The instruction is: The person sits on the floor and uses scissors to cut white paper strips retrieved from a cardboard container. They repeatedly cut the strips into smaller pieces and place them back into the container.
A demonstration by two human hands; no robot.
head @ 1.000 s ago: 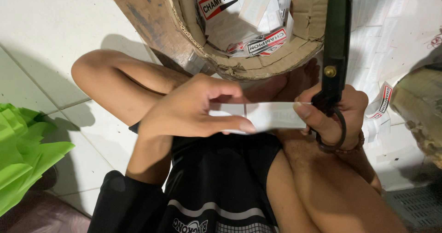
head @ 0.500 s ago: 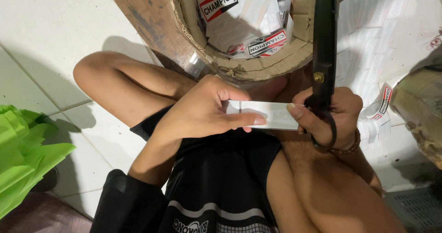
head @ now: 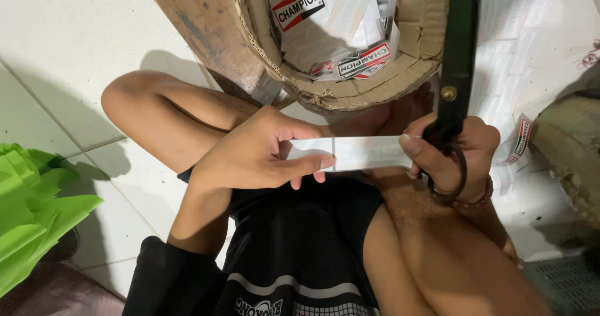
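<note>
White floor tiles [head: 56, 72] form the work surface; the person is seated on them with knees drawn up. A white paper strip [head: 359, 153] is held level above the lap, between both hands. The left hand [head: 256, 156] is closed on the strip's left end, thumb on top and fingers beneath. The right hand [head: 453, 156] is clamped around the loop handles of dark scissors [head: 459, 60], blades pointing up and away, while its thumb presses the strip's right end.

Risk, as judged: with the scissors and the strip shared by one hand, the strip could slip or crease if the thumb lifts; the blades stand close to the cardboard box [head: 250, 47] rim and could snag it.

Just ahead of the knees, the open cardboard box is filled with printed labels [head: 325, 16]. More white sheets [head: 550, 47] lie at right on the floor. Crumpled green paper [head: 31, 216] lies at left, well apart. A beaded bracelet [head: 478, 197] is worn on the right wrist.
</note>
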